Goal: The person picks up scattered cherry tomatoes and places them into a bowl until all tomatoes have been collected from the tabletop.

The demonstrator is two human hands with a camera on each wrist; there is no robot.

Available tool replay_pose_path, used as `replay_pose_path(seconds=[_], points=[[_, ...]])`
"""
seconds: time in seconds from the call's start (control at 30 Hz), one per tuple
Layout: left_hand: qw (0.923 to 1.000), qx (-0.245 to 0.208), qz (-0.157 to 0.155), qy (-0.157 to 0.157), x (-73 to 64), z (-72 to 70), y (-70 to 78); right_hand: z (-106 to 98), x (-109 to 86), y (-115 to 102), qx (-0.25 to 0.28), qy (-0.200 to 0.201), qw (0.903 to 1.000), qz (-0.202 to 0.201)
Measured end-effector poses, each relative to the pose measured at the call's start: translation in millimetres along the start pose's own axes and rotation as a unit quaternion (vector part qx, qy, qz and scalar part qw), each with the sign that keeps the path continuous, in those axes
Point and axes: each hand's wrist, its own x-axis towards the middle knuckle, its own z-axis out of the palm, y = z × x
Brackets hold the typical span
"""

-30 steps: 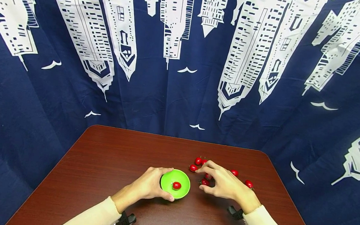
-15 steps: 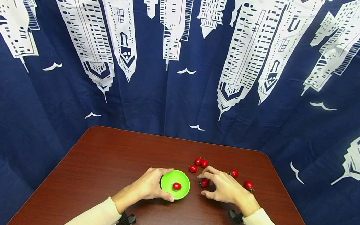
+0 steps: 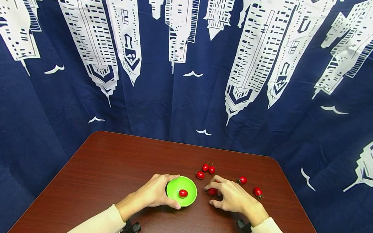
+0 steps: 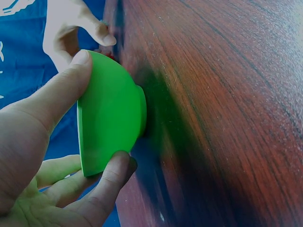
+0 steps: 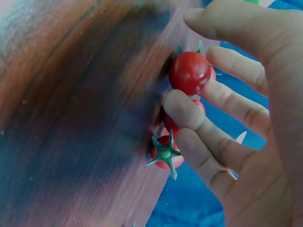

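Observation:
My left hand (image 3: 156, 192) grips the side of a small green bowl (image 3: 187, 183), thumb at the near rim and fingers at the far side. One red cherry tomato (image 3: 183, 193) lies inside it. In the left wrist view the bowl (image 4: 106, 113) appears side-on, standing on the table. To its right, my right hand (image 3: 234, 196) reaches low over another cherry tomato (image 3: 212, 192), which the fingers partly cover. The right wrist view has that tomato (image 5: 189, 73) by the fingers, with the thumb held apart from it. More tomatoes lie behind the fingers, one with a green star-shaped stem (image 5: 165, 153).
Three cherry tomatoes (image 3: 200, 174) lie together beyond the right hand. Two more sit to its right, one farther back (image 3: 242, 180) and one nearer the table's right edge (image 3: 257, 192). A blue curtain (image 3: 148, 103) with white building prints hangs behind the brown table (image 3: 123, 155).
My right hand has come slightly nearer and lower around the tomato, uncovering the tomatoes behind it. The left hand and the bowl stay in place.

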Motion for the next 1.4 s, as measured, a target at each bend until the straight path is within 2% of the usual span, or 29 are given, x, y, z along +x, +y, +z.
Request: replay_pose_path(seconds=[0.23,0.43,0.93,1.4], points=[[1.0,-0.001,-0.002,0.0,0.1,0.4,-0.5,0.8,1.2,0.4,0.022,-0.008,0.9994,-0.027],[1.0,-0.004,-0.001,0.0,0.3,1.0,-0.9,1.8,1.8,0.4,0.04,-0.014,0.9988,-0.024],[1.0,-0.003,-0.005,-0.001,0.9,2.7,-3.1,3.3,3.1,1.1,0.04,-0.011,0.9988,-0.027],[1.0,0.004,-0.005,-0.002,0.8,1.8,-2.0,-3.0,5.3,-4.1,0.035,0.011,0.9985,-0.042]])
